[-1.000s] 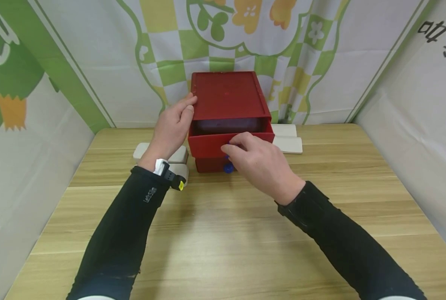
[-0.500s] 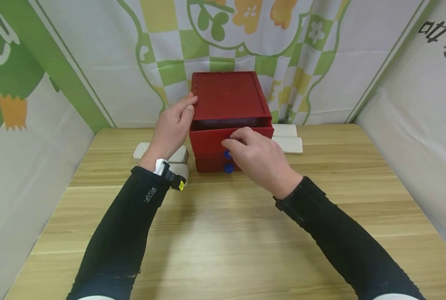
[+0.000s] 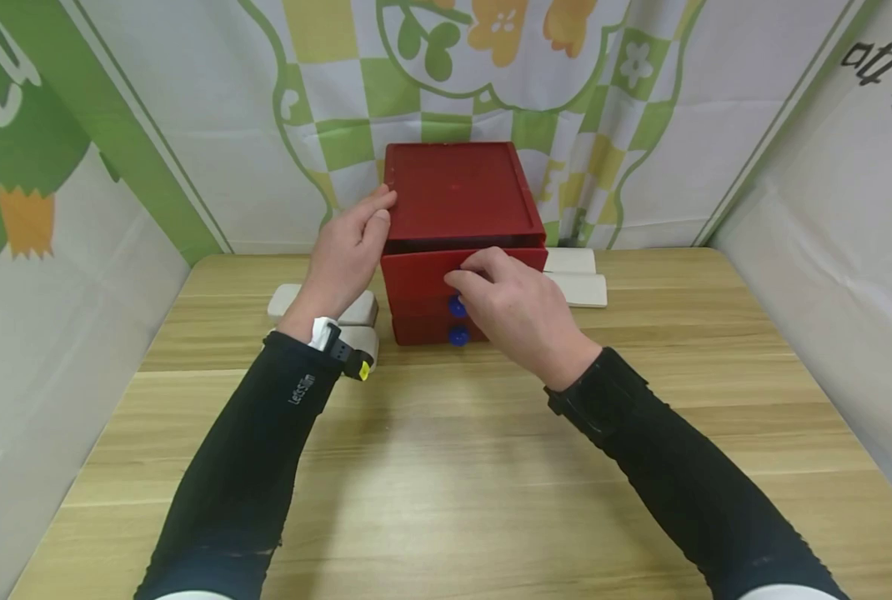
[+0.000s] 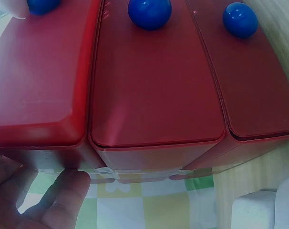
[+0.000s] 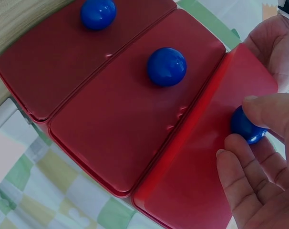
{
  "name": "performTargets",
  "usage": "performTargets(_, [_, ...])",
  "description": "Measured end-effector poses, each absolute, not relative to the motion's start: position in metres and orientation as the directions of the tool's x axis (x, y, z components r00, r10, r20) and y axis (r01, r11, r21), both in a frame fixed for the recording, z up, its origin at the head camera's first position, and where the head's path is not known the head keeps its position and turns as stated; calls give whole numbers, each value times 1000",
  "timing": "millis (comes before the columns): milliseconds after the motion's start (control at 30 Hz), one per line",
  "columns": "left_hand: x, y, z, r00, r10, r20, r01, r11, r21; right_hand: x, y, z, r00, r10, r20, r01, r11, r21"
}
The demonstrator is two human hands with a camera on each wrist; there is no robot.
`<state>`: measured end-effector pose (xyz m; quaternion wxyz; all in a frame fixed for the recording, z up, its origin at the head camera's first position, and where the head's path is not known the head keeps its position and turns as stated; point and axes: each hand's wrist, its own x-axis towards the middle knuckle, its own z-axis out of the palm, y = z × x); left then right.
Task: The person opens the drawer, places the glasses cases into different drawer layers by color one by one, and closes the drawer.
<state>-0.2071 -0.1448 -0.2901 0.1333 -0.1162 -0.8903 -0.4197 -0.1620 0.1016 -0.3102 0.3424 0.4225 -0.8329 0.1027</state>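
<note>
A red three-drawer box (image 3: 457,192) stands at the back of the table, each drawer front bearing a round blue knob. Its top drawer (image 3: 419,279) sticks out slightly, leaving a narrow dark gap under the lid. My right hand (image 3: 524,312) pinches the top drawer's blue knob (image 5: 247,125) between thumb and fingers, as the right wrist view shows. Against the box's left side rests my left hand (image 3: 348,254), its fingers fairly straight along the upper edge. The middle knob (image 5: 167,67) and bottom knob (image 5: 98,13) are untouched. What lies inside the drawer is hidden.
White rounded blocks (image 3: 358,340) lie left of the box, partly behind the left wrist. Flat white pieces (image 3: 577,289) lie to its right. A patterned curtain (image 3: 341,125) hangs close behind the box, and white cloth walls flank the wooden table (image 3: 431,500).
The top drawer has slid back into the box, and its gap has narrowed to a slit. My right hand moved inward with the knob; my left hand stayed in place.
</note>
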Motion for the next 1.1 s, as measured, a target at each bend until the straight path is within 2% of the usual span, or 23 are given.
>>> performTargets(1100, [-210, -146, -292, -938, 91, 334, 316, 619, 719, -176, 95, -308, -501, -610, 614, -742, 668, 58])
